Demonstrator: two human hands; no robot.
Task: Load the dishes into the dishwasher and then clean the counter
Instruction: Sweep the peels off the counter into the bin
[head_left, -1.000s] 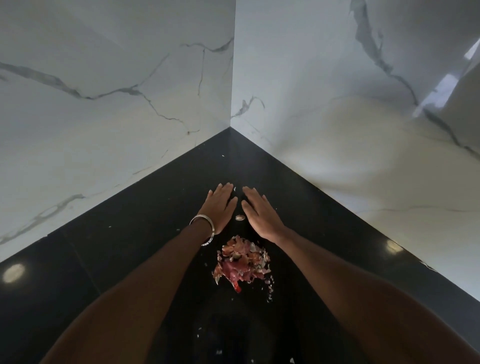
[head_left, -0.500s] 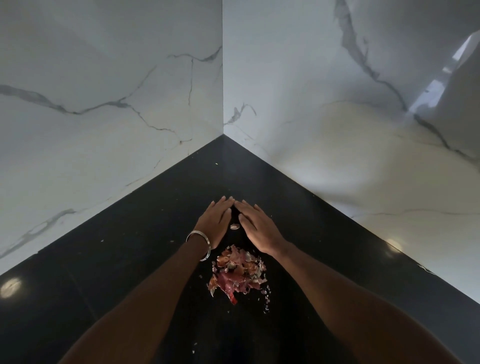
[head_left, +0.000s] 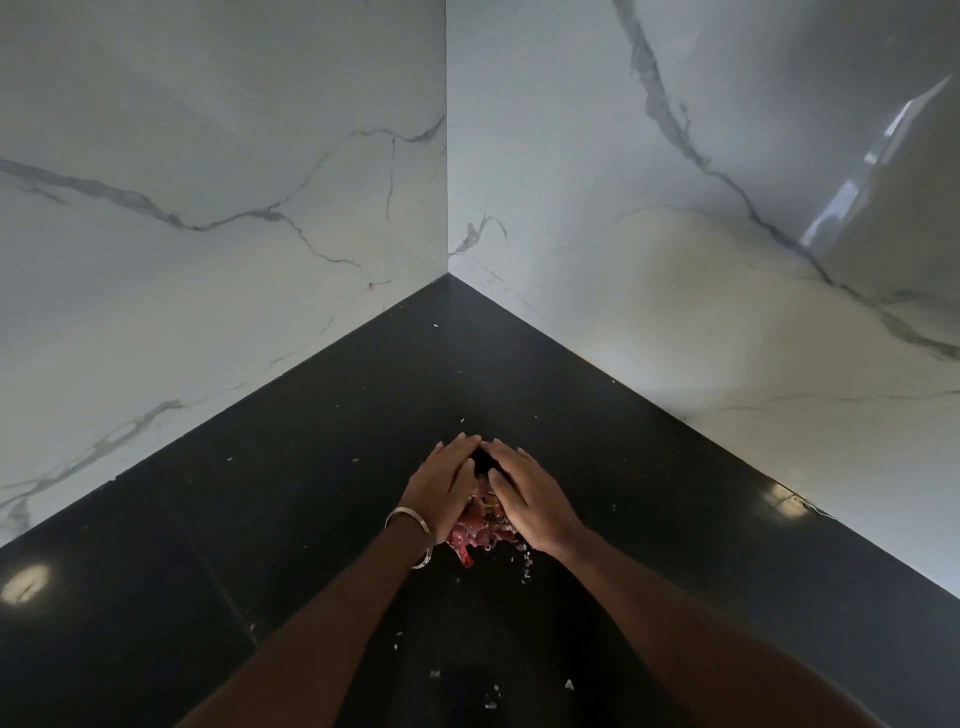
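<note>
A heap of reddish-pink onion peel scraps (head_left: 475, 535) lies on the black counter (head_left: 291, 519) in a corner. My left hand (head_left: 441, 486), with a metal bangle on the wrist, and my right hand (head_left: 524, 496) lie over the far side of the heap, fingers straight and fingertips meeting at the top. The palms cup the peels from both sides and hide most of the heap. Only its near end shows between the wrists.
White marble walls (head_left: 234, 260) rise on the left and right and meet at the corner behind my hands. Small pale crumbs (head_left: 525, 564) are scattered on the counter near the heap and closer to me.
Both hands have slid toward me, from beyond the heap to over it, closing together so the fingertips meet. The peels are now mostly covered and bunched tighter.
</note>
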